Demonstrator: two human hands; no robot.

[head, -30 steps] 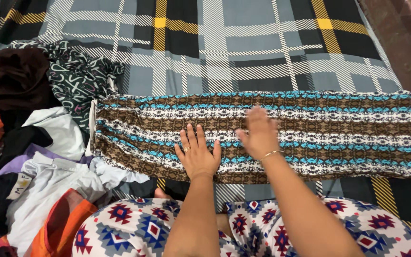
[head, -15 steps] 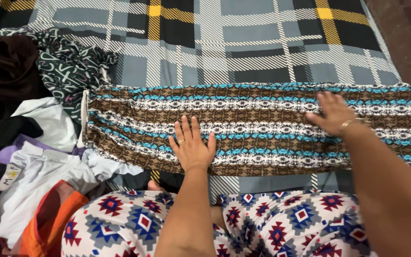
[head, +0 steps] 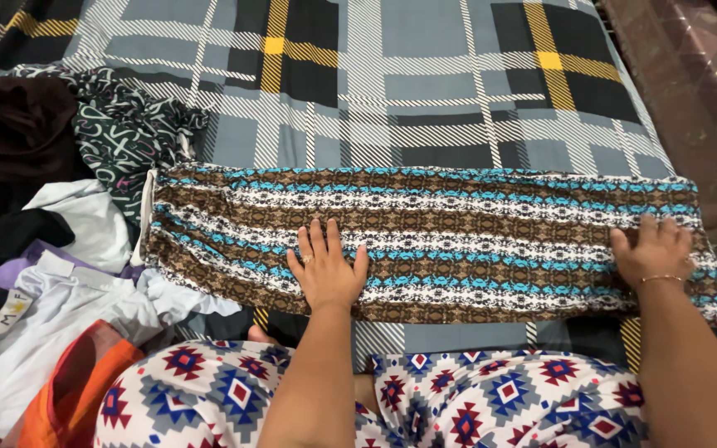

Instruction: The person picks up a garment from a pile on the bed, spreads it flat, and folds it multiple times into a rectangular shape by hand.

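A long folded garment (head: 475, 232) with brown, white and turquoise patterned stripes lies flat across a plaid bedsheet (head: 392, 91). My left hand (head: 325, 270) presses flat on its near edge, left of the middle, fingers spread, with a ring on one finger. My right hand (head: 651, 251) lies flat near the garment's right end, fingers apart, a thin bangle on the wrist. Neither hand grips anything.
A heap of loose clothes (head: 51, 274) fills the left side: white, purple, orange, black, dark brown, and a black printed piece (head: 130, 133). My lap in patterned trousers (head: 217, 390) sits at the near edge. A dark reddish surface (head: 690, 91) borders the bed on the right.
My right hand has slid rightward along the garment from its middle to its right end. My left hand has stayed pressed in the same place.
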